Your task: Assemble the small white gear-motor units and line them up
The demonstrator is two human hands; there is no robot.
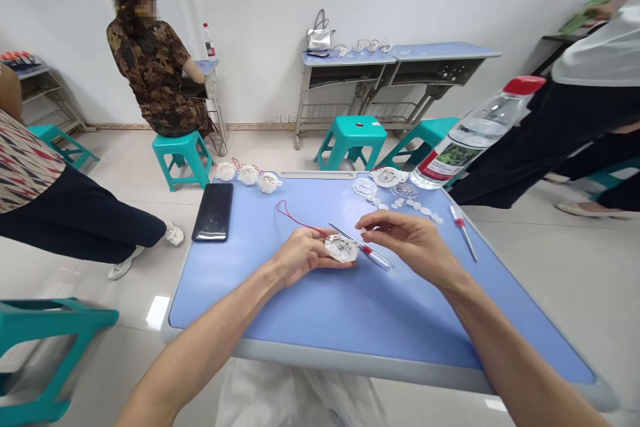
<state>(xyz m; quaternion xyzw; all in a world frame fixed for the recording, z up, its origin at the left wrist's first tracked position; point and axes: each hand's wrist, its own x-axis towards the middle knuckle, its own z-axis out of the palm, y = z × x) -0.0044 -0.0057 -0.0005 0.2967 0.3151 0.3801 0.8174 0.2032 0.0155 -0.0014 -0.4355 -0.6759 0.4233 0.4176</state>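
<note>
My left hand (pixel 300 255) is closed around a round white plastic casing (pixel 342 248), its open face turned up with round inner parts showing. A loop of red cord (pixel 300 221) trails from the casing over the blue table (pixel 300 320). To the right, my right hand (pixel 410 240) pinches a small white piece (pixel 363 231) between thumb and fingertips, slightly apart from the casing. A screwdriver (pixel 375 255) with a red and clear handle lies slantwise beside the casing; whether they touch I cannot tell.
Small white discs (pixel 425 211), clear round covers (pixel 365 187) and another white casing (pixel 386 177) lie at the back right, near a water bottle (pixel 463 140). A second screwdriver (pixel 465 233) lies at the right edge. Corded white casings (pixel 249 174) and a phone (pixel 213 212) are back left. People are nearby.
</note>
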